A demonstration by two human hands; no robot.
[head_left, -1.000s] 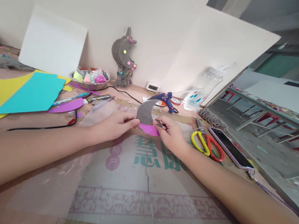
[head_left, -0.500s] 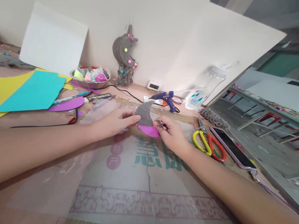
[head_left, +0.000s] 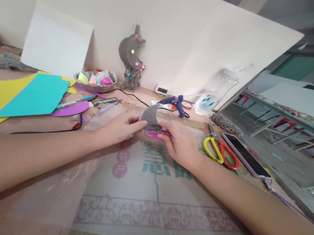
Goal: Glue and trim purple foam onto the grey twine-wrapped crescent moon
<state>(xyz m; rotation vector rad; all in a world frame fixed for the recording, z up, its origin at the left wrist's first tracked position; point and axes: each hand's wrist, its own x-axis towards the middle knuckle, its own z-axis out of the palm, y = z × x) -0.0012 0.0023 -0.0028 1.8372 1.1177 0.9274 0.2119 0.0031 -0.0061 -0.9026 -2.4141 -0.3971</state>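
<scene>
A crescent shape wound with grey yarn [head_left: 151, 115] is held up over the plastic sheet, its tip pointing up and right. Purple card [head_left: 154, 135] shows along its lower edge, where no yarn covers it. My left hand [head_left: 125, 127] pinches the crescent's left edge between thumb and fingers. At the lower right edge my right hand [head_left: 181, 140] is closed, thumb below and fingers above, on the crescent; whether it also holds the yarn is hidden. A thin grey strand [head_left: 157, 186] lies on the sheet below.
Behind the hands are a blue glue gun [head_left: 175, 103], a small digital clock [head_left: 162, 89] and a water bottle [head_left: 217, 92]. Scissors [head_left: 220, 152], a phone [head_left: 245, 155] and a yarn coil [head_left: 226, 124] lie right. Coloured paper [head_left: 32, 97] and a bowl [head_left: 95, 87] sit left.
My right hand has moved slightly left and turned over the crescent's lower right, covering more of the purple card. My left hand stays almost in place.
</scene>
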